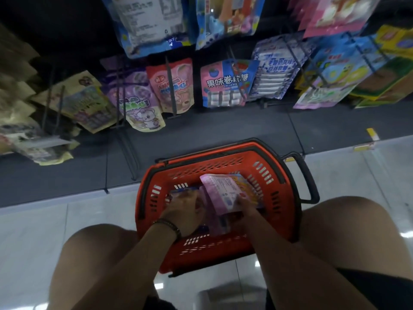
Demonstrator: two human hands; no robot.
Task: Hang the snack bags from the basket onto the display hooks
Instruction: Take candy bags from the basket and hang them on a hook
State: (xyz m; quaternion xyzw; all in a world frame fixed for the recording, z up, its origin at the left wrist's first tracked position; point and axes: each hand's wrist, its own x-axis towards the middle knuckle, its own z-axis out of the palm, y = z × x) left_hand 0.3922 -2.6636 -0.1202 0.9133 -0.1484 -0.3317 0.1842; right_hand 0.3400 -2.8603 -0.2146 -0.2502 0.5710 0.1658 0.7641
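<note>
A red shopping basket [277, 211] with black handles sits on the floor between my knees. Both hands are inside it. My right hand [245, 208] grips the lower edge of a pink snack bag [223, 193], which is tilted up out of the basket. My left hand [185, 217], with a dark bracelet at the wrist, reaches down onto the bags at the basket's left side, where a blue-edged bag [185, 190] shows; its fingers are hidden, so its hold is unclear. Display hooks [171, 86] on the dark rack ahead carry hanging snack bags.
The rack's lower row holds a purple bag [138, 104], a red-pink bag [176, 86], a pink-and-blue candy bag [225, 83] and several more to the right and left. A dark base shelf [223, 128] runs below them. The pale tiled floor [67, 222] surrounds the basket.
</note>
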